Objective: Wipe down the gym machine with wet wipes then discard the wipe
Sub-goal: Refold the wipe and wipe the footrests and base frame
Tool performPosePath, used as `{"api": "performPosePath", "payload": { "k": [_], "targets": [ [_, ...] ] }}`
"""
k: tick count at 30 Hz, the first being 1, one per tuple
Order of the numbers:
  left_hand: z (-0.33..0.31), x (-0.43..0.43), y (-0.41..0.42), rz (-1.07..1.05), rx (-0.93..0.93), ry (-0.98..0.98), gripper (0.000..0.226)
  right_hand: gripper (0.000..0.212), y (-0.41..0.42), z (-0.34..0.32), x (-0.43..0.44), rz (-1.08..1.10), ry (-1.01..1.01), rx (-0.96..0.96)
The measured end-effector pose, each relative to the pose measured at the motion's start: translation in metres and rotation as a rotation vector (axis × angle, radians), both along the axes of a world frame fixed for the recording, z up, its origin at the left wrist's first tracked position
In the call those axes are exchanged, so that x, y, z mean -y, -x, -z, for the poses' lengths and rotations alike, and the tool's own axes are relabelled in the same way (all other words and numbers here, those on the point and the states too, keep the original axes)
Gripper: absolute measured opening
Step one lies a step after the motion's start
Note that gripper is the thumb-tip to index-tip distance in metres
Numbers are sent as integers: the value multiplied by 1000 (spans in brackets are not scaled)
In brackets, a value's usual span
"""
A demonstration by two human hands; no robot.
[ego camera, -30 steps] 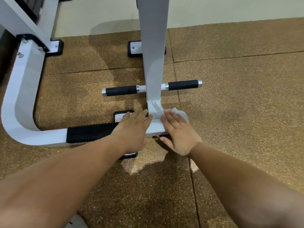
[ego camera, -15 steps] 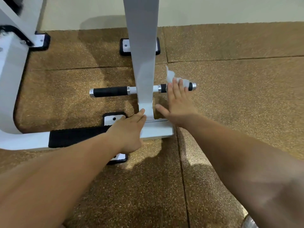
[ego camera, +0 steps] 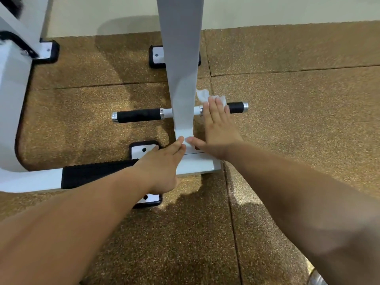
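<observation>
Right hand [ego camera: 218, 128] flat, fingers straight, presses a white wet wipe [ego camera: 203, 95] onto the right black grip [ego camera: 236, 107] of the crossbar, just beside the white upright post [ego camera: 181, 58]. Left hand [ego camera: 162, 163] lies flat near the right end of the base beam [ego camera: 201, 164], fingertips touching the post's foot, beside the black ribbed tread [ego camera: 92, 175].

floor [ego camera: 298, 130]: brown speckled rubber tiles | wall [ego camera: 267, 9]: pale cream

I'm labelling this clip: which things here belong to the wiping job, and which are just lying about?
Job: wet wipe, pressed by right hand; black handle grip; white machine frame; left hand resting on it.
Just there: floor mats; wall; metal object at bottom right.
</observation>
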State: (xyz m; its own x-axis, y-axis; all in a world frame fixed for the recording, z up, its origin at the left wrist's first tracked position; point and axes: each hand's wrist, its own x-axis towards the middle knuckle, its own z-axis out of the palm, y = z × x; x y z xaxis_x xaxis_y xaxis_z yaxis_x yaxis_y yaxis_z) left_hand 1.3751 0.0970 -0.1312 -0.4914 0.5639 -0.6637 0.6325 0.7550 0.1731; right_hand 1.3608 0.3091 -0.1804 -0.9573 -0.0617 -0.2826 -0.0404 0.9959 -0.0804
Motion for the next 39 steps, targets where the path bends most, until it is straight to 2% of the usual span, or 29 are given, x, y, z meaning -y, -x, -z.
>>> {"api": "performPosePath", "payload": {
  "k": [2,4,5,7,9,12,14,18,20,22,27,29,32,34,37,39],
  "targets": [
    [0,1,1,-3,6,-5,89,106,-1,0,-8,-67,10,-8],
    [2,2,0,0,9,-8,89,103,-3,1,-27,-29,-104,-30],
    [2,2,0,4,8,-9,90,104,-4,0,-36,68,-151,-32],
    [4,3,0,7,9,-9,91,109,-5,-2,-47,339,-103,1],
    [5,3,0,18,3,-5,91,115,-8,-2,-46,443,-50,41],
    [4,2,-2,65,-31,10,91,117,-13,1,-36,386,-98,-4],
    [4,1,-2,91,-48,21,92,111,-11,2,-26,258,-124,-11],
    [4,0,-4,92,-49,24,93,109,1,-4,-6,-41,23,9],
    [4,0,-4,86,-48,18,94,105,3,-6,-11,-125,63,3],
    [5,0,-4,78,-35,20,94,103,1,-4,-25,-113,-6,-21],
    [5,1,-2,53,-5,11,96,109,-2,-4,-37,201,-82,-14],
    [4,0,-1,54,1,18,97,111,0,-4,-19,136,-58,-14],
    [2,-2,-1,44,4,27,97,110,1,-6,-4,-40,90,9],
    [2,-1,-1,9,12,19,96,106,0,-13,-7,-51,166,17],
    [1,6,-2,-7,-32,3,90,91,-9,-27,-13,-1,215,28],
    [-1,17,-7,24,-112,13,84,75,-30,-34,-7,-93,158,-47]
  ]
}}
